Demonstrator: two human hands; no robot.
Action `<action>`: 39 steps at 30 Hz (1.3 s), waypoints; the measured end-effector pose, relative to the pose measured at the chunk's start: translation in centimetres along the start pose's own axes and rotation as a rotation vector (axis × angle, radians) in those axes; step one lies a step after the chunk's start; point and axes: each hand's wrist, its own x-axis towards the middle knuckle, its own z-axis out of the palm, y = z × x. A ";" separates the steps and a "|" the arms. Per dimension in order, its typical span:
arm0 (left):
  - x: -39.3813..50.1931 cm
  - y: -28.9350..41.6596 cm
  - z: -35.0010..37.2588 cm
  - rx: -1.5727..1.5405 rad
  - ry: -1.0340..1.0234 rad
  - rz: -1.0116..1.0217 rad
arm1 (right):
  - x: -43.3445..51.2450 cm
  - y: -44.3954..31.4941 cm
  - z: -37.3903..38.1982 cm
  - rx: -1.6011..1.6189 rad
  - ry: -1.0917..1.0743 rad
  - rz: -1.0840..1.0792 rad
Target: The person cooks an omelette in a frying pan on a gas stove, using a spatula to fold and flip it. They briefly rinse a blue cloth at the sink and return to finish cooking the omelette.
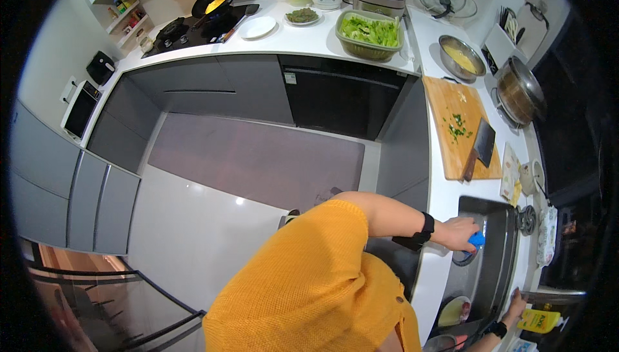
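Note:
My left hand [457,234], with a black band on its wrist, reaches over the near edge of the steel sink [500,250]. A blue sponge or cloth [477,239] is gripped in its fingers. A round dark drain part [465,256] shows just under that hand. My right hand [515,305] is at the sink's far rim, next to a yellow dish soap bottle [538,321]; what its fingers touch is too small to tell. In the sink's lower end lies a pale oval dish or board [453,311] with a reddish patch.
Beyond the sink, a cleaver [484,143] rests on a wooden cutting board [447,110] with chopped greens. A steel bowl [449,64] holds yellow liquid. A lidded pot [521,90] stands by the window. Lettuce fills a green basin [365,49]. A wok [203,1] tilts on the stove.

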 end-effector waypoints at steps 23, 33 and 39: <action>-26.9 -25.4 -46.4 -0.057 0.976 -0.107 | -43.6 -69.8 58.5 1.108 -1.627 0.303; -35.5 -34.2 -62.2 0.695 1.025 -0.493 | -40.8 -86.1 70.2 0.820 -1.118 -0.500; -48.8 -42.4 -72.2 -0.307 1.486 -1.063 | -33.8 -91.5 76.2 0.237 -0.410 -1.275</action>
